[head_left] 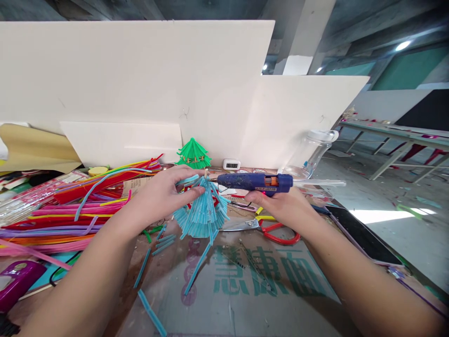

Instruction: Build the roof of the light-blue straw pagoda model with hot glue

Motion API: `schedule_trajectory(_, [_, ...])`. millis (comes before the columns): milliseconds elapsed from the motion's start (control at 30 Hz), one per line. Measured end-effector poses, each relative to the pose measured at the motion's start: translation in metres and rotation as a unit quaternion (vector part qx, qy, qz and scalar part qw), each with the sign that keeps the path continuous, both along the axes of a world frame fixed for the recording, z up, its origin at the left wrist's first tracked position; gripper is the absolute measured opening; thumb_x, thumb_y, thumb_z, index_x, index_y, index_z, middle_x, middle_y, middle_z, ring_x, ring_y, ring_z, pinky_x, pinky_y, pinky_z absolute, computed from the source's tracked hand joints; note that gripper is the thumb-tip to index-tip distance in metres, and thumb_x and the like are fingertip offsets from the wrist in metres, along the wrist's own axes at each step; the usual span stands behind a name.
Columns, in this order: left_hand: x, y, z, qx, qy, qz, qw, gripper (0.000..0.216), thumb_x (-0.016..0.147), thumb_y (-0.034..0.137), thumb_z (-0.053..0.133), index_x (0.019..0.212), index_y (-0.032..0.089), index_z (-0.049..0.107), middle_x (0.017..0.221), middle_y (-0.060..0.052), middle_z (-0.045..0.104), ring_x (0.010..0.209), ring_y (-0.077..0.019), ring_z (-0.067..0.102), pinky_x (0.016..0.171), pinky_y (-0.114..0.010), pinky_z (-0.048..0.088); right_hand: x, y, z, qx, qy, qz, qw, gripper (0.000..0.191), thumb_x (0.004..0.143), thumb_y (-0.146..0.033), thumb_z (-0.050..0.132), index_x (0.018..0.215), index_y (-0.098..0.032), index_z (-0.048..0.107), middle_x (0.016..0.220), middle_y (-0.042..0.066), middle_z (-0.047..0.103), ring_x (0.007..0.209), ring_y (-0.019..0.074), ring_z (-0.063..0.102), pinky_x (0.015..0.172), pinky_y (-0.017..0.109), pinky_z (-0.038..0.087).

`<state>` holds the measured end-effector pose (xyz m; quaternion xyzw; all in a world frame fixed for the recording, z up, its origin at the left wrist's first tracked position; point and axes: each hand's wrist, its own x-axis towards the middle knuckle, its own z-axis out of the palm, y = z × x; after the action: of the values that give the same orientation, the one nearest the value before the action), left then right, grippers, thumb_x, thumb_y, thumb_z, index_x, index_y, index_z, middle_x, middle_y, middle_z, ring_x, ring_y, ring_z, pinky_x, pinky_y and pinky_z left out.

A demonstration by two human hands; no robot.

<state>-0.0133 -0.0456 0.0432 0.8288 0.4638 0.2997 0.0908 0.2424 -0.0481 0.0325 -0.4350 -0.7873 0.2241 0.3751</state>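
My left hand pinches the top of a small blue tree-shaped bundle of pipe-cleaner pieces, holding it upright above the table. My right hand grips a blue hot glue gun held level, its nozzle pointing left and touching the top of the blue tree. A clear glue stick sticks out of the gun's back end. A finished green tree stands behind, against the white board.
A heap of colourful pipe cleaners lies at the left. Scissors with red and yellow handles lie under the right hand. Cut blue pieces are scattered on the cardboard. A clear plastic jar and a small digital clock stand behind.
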Motion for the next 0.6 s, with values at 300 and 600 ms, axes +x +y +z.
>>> schedule_trajectory(300, [0.0003, 0.0002, -0.0014, -0.003, 0.003, 0.015, 1.0, 0.041, 0.085, 0.053, 0.053, 0.112, 0.027, 0.068, 0.119, -0.001, 0.067, 0.112, -0.0233, 0.059, 0.098, -0.033, 0.044, 0.0012, 0.0005, -0.0029, 0.001, -0.003, -0.02, 1.0, 0.022, 0.079, -0.037, 0.065, 0.096, -0.024, 0.071, 0.085, -0.001, 0.075, 0.077, 0.021, 0.07, 0.067, 0.031, 0.057])
schedule_trajectory(600, [-0.0007, 0.0005, -0.0019, 0.008, 0.004, 0.012, 1.0, 0.039, 0.085, 0.052, 0.054, 0.112, 0.027, 0.068, 0.123, 0.0, 0.066, 0.117, -0.0224, 0.057, 0.101, -0.031, 0.042, 0.0013, -0.0011, -0.0029, -0.016, 0.022, -0.006, 1.0, 0.016, 0.078, -0.035, 0.068, 0.091, -0.026, 0.069, 0.09, -0.002, 0.076, 0.083, 0.0212, 0.071, 0.073, 0.033, 0.059])
